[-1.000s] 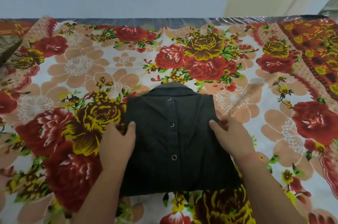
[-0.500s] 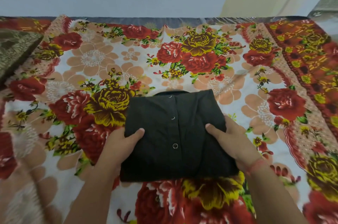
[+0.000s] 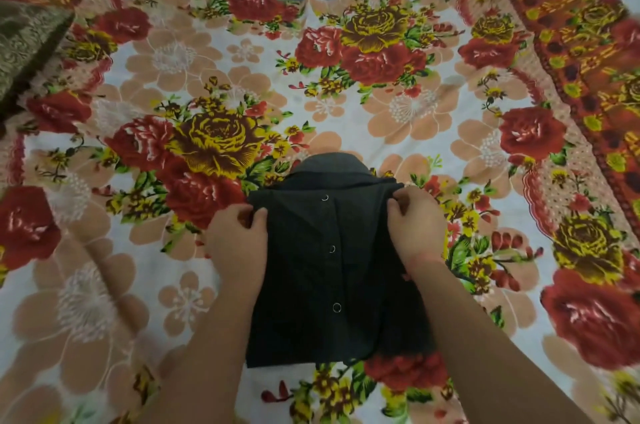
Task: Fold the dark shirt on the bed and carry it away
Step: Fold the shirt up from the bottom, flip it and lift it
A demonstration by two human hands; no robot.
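Folding looks done: the dark shirt, its 2 upper corners pinched tight by the left hand and right hand, lies on the floral bedsheet; lifted by corners alone, its layers could fall open.

folded dark shirt on floral bedsheet, left hand and right hand gripping edges

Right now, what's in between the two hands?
The folded dark shirt, with its row of snap buttons, fills the gap between the left hand and right hand, as the head view shows.
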